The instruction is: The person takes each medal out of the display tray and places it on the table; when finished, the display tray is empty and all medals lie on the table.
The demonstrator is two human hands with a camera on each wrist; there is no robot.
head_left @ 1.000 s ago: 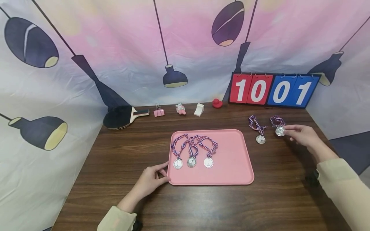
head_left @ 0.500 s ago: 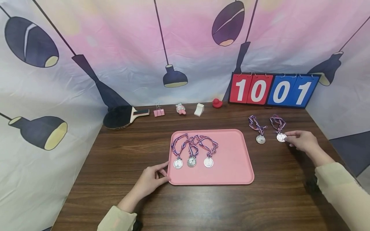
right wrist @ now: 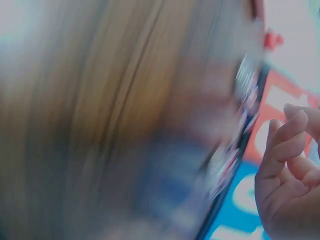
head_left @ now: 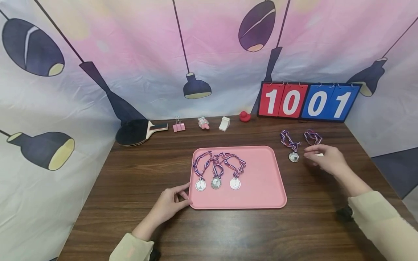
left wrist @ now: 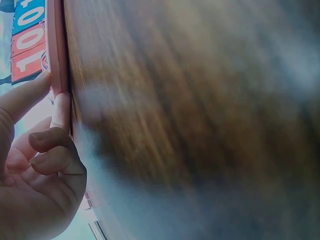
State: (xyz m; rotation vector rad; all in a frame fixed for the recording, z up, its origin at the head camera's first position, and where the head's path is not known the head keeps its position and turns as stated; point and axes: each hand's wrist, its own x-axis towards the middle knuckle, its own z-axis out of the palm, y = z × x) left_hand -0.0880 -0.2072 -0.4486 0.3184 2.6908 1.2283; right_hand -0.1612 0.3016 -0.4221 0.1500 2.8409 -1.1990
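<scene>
A pink tray [head_left: 258, 174] bears three silver medals with striped ribbons: a left one [head_left: 200, 185], a middle one [head_left: 216, 182] and a right one [head_left: 235, 183]. My left hand [head_left: 166, 206] holds the tray's left rim near the front corner between thumb and forefinger; its other fingers curl in. Right of the tray, two more medals lie on the table: one [head_left: 294, 157] in full sight, another [head_left: 319, 154] mostly hidden under my right hand [head_left: 328, 159]. That hand hovers with loosely bent fingers and nothing between them, as the right wrist view also shows.
Along the back of the wooden table [head_left: 147, 174] stand a table tennis bat [head_left: 132, 133], a pink binder clip [head_left: 179, 127], a small figurine [head_left: 203, 123], a white block [head_left: 224, 123] and a red rubber duck [head_left: 245, 116]. A scoreboard [head_left: 308, 100] leans at the back right.
My right hand first drew the far-right medal slightly toward me, straightening its ribbon, then let go and moved left toward the neighbouring medal. The left hand stays at the tray.
</scene>
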